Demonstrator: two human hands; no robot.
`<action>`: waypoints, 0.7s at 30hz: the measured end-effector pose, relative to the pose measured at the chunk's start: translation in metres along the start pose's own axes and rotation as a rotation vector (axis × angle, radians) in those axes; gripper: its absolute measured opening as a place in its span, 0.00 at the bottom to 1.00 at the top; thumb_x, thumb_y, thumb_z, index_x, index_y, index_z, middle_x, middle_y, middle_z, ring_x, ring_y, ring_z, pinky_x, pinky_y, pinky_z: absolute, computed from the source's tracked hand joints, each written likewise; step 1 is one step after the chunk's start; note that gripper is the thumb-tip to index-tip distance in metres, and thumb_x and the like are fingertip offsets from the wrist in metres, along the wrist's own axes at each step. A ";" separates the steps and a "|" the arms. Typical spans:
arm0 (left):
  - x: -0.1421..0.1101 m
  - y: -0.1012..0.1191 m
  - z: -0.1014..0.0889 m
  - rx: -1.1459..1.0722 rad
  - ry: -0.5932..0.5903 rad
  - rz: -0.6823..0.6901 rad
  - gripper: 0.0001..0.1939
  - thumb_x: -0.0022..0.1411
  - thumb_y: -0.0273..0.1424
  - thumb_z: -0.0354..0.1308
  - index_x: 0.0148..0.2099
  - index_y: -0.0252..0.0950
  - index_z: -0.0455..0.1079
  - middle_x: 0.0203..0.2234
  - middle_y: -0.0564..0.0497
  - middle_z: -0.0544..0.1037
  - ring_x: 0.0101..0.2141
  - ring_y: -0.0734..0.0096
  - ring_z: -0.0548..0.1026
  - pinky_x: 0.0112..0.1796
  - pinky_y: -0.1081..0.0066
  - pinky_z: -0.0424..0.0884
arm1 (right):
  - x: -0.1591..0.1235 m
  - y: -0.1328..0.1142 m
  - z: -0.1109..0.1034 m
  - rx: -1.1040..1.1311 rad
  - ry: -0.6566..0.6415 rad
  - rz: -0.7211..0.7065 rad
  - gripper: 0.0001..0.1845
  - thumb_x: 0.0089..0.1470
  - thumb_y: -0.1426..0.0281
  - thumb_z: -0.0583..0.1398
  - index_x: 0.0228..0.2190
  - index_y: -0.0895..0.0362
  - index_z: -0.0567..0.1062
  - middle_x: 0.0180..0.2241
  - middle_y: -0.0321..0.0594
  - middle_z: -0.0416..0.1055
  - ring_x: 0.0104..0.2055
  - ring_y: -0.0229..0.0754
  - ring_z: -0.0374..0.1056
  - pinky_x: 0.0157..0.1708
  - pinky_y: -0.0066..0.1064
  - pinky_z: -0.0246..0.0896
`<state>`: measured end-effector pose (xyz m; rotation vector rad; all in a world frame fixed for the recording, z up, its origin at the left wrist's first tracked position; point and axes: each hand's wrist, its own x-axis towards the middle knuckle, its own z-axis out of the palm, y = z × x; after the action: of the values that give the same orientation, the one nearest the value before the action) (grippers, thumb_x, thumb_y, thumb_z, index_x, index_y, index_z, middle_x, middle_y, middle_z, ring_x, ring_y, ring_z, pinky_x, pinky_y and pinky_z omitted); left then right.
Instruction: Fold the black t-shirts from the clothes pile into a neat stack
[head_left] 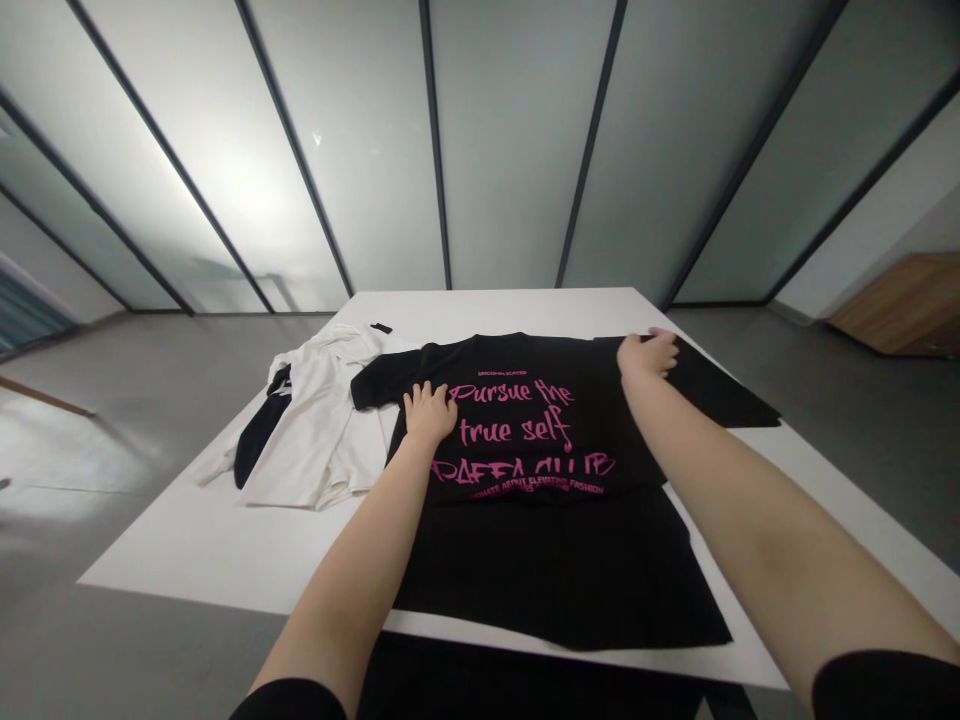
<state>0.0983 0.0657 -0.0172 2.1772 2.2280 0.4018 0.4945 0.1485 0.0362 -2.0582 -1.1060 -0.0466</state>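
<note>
A black T-shirt [517, 520] with pink lettering lies spread on the white table, a crease running across it just below the print. My left hand [430, 412] rests flat on its left side beside the lettering, fingers spread. At the right shoulder, my right hand [649, 355] has its fingers curled on the black sleeve cloth; the fingertips are partly hidden. Beyond that hand, flat black material [720, 390] reaches toward the table's right edge. Whether it belongs to the same T-shirt I cannot tell.
A crumpled white garment [322, 420] lies left of the T-shirt, with a dark piece of cloth [261, 440] at its left side. The white table [187, 560] stands before frosted glass panels [510, 150]. A wooden piece of furniture [900, 305] is at the far right.
</note>
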 end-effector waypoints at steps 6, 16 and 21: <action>0.002 -0.003 0.003 -0.010 0.023 0.023 0.27 0.76 0.39 0.50 0.70 0.38 0.72 0.71 0.36 0.68 0.71 0.37 0.62 0.69 0.38 0.57 | -0.111 -0.058 0.052 0.494 -0.264 0.045 0.13 0.58 0.69 0.57 0.44 0.55 0.76 0.43 0.47 0.78 0.44 0.51 0.75 0.50 0.43 0.69; 0.005 -0.005 -0.008 -0.251 0.209 0.116 0.12 0.73 0.32 0.54 0.49 0.39 0.80 0.52 0.41 0.82 0.53 0.51 0.78 0.57 0.53 0.72 | -0.171 -0.026 -0.003 0.498 -0.480 -0.644 0.16 0.69 0.58 0.55 0.33 0.51 0.76 0.26 0.36 0.74 0.28 0.45 0.69 0.33 0.35 0.60; -0.013 0.009 -0.025 -0.386 0.195 0.327 0.13 0.74 0.33 0.51 0.43 0.40 0.77 0.32 0.49 0.80 0.37 0.62 0.79 0.43 0.65 0.73 | -0.172 -0.013 -0.039 0.473 -0.556 -0.729 0.20 0.71 0.57 0.53 0.28 0.51 0.71 0.22 0.33 0.68 0.23 0.41 0.64 0.30 0.34 0.55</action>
<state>0.1033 0.0486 0.0060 2.3549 1.6727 0.9946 0.3906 0.0078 0.0077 -1.1869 -1.9451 0.4086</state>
